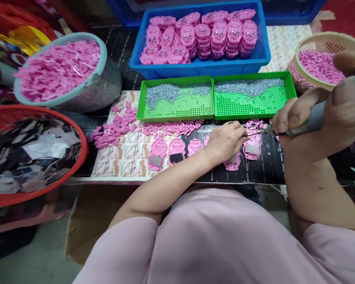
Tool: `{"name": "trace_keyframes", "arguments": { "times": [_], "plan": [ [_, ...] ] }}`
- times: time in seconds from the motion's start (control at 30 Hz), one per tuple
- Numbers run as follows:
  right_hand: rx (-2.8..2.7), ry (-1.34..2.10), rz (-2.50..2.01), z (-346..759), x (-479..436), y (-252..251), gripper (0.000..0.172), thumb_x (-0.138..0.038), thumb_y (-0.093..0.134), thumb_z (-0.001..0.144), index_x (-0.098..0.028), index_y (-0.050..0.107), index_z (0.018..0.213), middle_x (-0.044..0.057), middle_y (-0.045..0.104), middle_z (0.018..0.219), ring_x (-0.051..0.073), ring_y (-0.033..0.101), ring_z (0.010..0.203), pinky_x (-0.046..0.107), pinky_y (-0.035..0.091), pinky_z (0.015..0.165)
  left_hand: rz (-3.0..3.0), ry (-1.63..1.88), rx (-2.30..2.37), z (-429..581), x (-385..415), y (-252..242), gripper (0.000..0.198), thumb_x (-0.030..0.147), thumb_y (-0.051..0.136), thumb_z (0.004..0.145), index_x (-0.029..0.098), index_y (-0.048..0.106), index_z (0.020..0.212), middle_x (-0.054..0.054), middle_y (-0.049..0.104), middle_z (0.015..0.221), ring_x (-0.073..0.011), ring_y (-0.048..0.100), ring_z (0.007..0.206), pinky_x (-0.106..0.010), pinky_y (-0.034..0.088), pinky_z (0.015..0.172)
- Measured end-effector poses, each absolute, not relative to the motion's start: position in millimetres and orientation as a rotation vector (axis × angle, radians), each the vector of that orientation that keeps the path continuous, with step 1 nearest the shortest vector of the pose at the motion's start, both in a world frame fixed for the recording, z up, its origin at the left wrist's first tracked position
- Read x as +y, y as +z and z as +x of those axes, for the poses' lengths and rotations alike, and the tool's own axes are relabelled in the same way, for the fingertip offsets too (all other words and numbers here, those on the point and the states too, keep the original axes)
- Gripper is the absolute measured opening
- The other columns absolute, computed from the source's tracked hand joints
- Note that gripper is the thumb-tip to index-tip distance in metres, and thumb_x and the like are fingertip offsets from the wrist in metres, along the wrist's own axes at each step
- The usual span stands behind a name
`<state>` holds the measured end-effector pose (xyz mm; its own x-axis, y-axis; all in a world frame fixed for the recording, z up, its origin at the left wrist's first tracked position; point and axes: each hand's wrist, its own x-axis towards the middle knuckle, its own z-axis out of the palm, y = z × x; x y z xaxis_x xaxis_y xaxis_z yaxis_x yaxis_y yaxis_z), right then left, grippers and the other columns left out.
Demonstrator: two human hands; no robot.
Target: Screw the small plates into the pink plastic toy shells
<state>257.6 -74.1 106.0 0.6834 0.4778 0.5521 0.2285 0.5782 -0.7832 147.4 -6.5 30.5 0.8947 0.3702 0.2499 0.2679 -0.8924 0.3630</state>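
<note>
My right hand (340, 114) is wrapped round a grey powered screwdriver (309, 118), its thin bit pointing left. My left hand (227, 141), with a ring on one finger, has its fingertips pinched together at the end of the bit; whatever they hold is hidden or too small to make out. Below the bit lies a pink plastic casing (252, 146) with a light plate on it. Another pink casing (233, 163) shows partly under my left hand. Further left several more lie in a row, including one with a grey plate (155, 161) and one with a black plate (177, 158).
Two green trays (175, 117) of small screws stand behind the row. A blue bin (195, 71) holds stacked pink casings. Baskets of pink parts stand left (106, 85) and right (304, 79). A red basket (84, 152) holds thin dark and light pieces. Loose pink pieces (115, 126) lie nearby.
</note>
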Motion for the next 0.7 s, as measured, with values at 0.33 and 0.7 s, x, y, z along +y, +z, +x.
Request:
{"name": "trace_keyframes", "arguments": {
  "times": [0.33,0.7],
  "plan": [
    [-0.950,0.225,-0.954,259,-99,104,0.022,-0.036,0.068,0.078,-0.027,0.057,0.095,-0.012,0.044,0.048,0.007,0.041,0.031,0.025,0.040,0.032,2.788,0.219,0.405,147,-18,29,0.023,0.032,0.051,0.096,0.020,0.070,0.093,-0.004,0.067,0.095,-0.0185,0.061,0.091,-0.029,0.044,0.074],
    [-0.927,0.143,-0.970,248,-104,99,0.015,-0.033,0.065,0.083,-0.028,0.063,0.097,-0.008,0.038,0.048,0.011,0.041,0.034,0.027,0.036,0.033,2.661,0.287,0.450,146,-27,27,0.013,0.030,0.059,0.091,0.020,0.069,0.092,-0.003,0.067,0.095,-0.0185,0.062,0.092,-0.029,0.045,0.075]
  ]
}}
